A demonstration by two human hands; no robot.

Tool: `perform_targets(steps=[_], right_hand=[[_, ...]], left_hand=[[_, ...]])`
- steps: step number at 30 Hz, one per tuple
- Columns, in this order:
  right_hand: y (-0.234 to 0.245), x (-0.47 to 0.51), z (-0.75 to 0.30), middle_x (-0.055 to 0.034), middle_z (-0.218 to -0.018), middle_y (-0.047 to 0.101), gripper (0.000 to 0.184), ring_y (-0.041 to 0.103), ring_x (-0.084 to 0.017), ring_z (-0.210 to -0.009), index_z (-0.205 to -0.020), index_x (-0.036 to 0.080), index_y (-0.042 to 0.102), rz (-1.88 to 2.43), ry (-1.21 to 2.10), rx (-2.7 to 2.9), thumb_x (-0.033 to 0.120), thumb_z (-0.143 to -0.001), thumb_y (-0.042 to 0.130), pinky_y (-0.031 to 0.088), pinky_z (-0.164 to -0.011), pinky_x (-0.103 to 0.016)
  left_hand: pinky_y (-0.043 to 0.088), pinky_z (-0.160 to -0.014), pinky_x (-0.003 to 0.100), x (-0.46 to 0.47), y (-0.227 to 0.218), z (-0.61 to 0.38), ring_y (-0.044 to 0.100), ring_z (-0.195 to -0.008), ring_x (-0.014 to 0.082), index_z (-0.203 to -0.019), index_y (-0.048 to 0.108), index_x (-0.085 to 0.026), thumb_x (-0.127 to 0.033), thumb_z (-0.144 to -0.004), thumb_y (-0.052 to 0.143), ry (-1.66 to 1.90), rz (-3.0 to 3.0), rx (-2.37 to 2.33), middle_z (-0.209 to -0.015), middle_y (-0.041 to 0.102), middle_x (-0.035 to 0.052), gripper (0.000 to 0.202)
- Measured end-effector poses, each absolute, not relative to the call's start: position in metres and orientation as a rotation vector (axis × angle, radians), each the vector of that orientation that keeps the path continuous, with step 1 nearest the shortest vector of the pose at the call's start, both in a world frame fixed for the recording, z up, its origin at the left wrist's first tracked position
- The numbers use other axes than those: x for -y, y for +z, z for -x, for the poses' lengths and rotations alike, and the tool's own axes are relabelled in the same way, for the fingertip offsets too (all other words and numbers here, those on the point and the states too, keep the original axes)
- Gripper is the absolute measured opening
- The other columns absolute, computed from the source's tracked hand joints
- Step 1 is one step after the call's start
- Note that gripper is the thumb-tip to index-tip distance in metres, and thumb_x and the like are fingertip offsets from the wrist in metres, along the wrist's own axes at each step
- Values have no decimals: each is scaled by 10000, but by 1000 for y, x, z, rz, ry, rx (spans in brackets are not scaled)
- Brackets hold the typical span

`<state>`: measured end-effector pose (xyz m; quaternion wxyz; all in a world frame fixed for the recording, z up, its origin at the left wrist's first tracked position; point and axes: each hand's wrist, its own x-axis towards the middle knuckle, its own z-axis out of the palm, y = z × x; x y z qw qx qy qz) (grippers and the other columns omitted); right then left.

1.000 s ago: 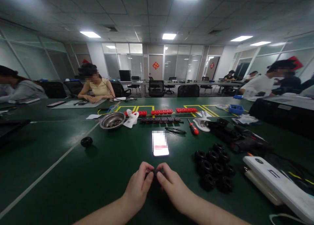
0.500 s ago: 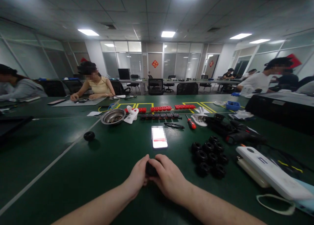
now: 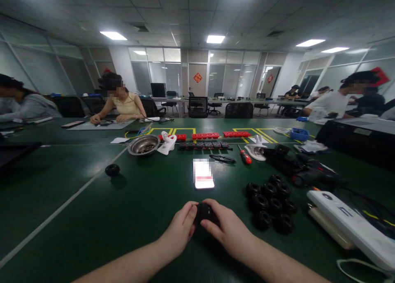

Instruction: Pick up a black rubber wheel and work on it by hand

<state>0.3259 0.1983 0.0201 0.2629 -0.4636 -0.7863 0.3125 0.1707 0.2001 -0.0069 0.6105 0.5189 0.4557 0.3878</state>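
Note:
Between my two hands, low over the near middle of the table, is a small black wheel (image 3: 205, 212), mostly covered by fingers. My left hand (image 3: 182, 225) grips its left side, thumb and fingers pressed together. Fingers of my right hand (image 3: 230, 227) curl round the top and right side, with the thumb in front. To the right lies a cluster of several black wheels (image 3: 259, 202), which look like thick tyres with open centres. One more wheel (image 3: 112, 170) sits alone at the left. A lit phone (image 3: 203, 175) lies just beyond my hands.
Beyond the phone are a steel bowl (image 3: 143, 145) with small parts, red strips (image 3: 205, 135), a dark strip (image 3: 203, 146), glasses (image 3: 222, 158) and a red-handled screwdriver (image 3: 245, 156). A white device (image 3: 348, 217) lies at right. A person in yellow (image 3: 123, 106) sits across.
The view has shifted slightly. My hands have turned the wheel and moved a little to the right, so more of its shiny black surface shows between them.

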Motion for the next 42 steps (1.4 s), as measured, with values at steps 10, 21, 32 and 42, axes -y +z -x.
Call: perform_targets(steps=[10,21,32,42], right_hand=[[28,-190,-330,-87,-1147,460,739,477,-228,-985,-1271,228,259,1173,538,2286,286,-645,647,400,-817,-341],[23,-199,-329,-40,-875,603,291,558,-173,-766,-1047,193,479,1265,817,2138,270,-770,527,430,-668,-271],[19,-197,-332,-97,-1192,460,591,454,-212,-1060,-1262,193,292,1158,819,2059,270,-740,558,352,-903,-365],[23,-207,-333,-17,-714,619,206,569,-139,-649,-852,157,582,1236,930,2054,307,-831,442,430,-591,-230]], left_hand=[[290,-329,179,-211,-4,-172,378,-291,64,-703,443,-165,-675,-627,379,771,-1056,-1112,-359,422,-85,519],[321,-372,178,-207,-10,-165,466,-384,66,-898,472,-146,-595,-713,379,764,-1214,-919,-551,532,-23,494],[385,-399,205,-208,-7,-166,502,-399,86,-871,456,-147,-577,-664,464,798,-1135,-983,-559,538,-24,477],[357,-399,194,-206,-12,-167,484,-390,71,-962,458,-130,-512,-704,468,830,-1236,-927,-556,533,-25,462]])
